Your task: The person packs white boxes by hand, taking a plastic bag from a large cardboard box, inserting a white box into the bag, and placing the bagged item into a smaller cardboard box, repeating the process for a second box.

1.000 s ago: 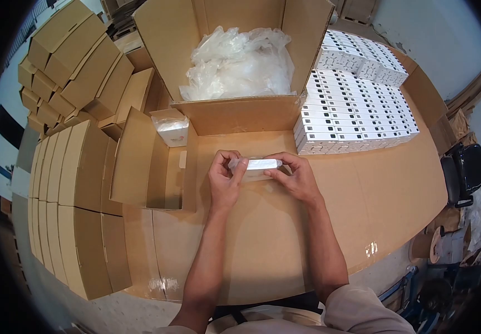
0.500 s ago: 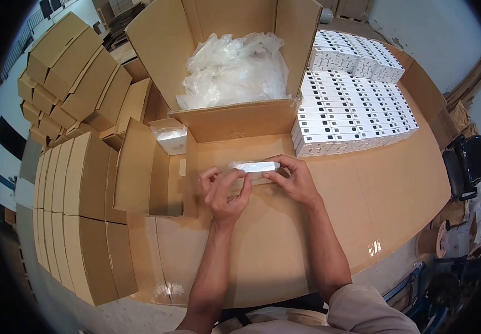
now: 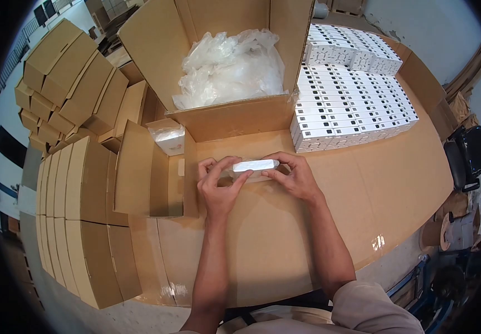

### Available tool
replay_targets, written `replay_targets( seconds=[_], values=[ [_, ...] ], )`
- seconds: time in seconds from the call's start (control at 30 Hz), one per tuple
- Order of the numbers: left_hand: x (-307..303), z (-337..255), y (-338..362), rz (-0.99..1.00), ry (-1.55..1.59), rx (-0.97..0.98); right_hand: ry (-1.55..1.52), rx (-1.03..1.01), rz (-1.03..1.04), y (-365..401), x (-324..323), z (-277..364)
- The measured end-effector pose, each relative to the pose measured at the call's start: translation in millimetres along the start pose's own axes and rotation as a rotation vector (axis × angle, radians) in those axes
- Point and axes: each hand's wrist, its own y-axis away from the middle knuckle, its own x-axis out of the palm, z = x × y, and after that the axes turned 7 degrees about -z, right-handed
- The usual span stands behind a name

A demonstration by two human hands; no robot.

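Note:
A small white block-shaped unit in a clear plastic bag (image 3: 253, 165) is held level between both hands, above the cardboard-covered table. My left hand (image 3: 218, 186) has its thumb and index finger closed on the unit's left end and the loose film there. My right hand (image 3: 295, 177) pinches the right end, thumb at the near side and fingers behind. Left of my hands stands an open narrow cardboard carton (image 3: 152, 210). Inside its far end is a bagged white unit (image 3: 169, 139).
A large open carton (image 3: 235, 119) full of clear plastic bags (image 3: 232, 69) stands beyond my hands. Rows of white units with dark square openings (image 3: 351, 106) are stacked at the right. Brown cartons (image 3: 98, 195) fill the left side. A black chair (image 3: 468, 156) stands off the table's right edge.
My left fingers have shifted along the bag and now close on the unit's left end, with the thumb against its near side. The right hand keeps its grip.

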Motion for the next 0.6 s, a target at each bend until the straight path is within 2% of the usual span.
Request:
replay_targets(
  seconds=[0.1, 0.17, 0.3, 0.47, 0.6],
  values=[
    [0, 4, -3, 0.066, 0.190, -0.192, 0.005, 0.109, -0.006, 0, 1, 1],
    [1, 12, 0, 0.085, 0.312, -0.300, 0.007, -0.012, -0.013, -3, 1, 0],
    [-3, 12, -3, 0.165, 0.271, -0.314, -0.025, -0.085, -0.022, -2, 3, -1],
    [-2, 19, -1, 0.181, 0.196, -0.333, -0.068, -0.002, -0.049, -1, 7, 0],
    [-2, 9, -4, 0.180, 0.283, -0.420, -0.108, 0.027, -0.049, -1, 8, -1]
  ],
)
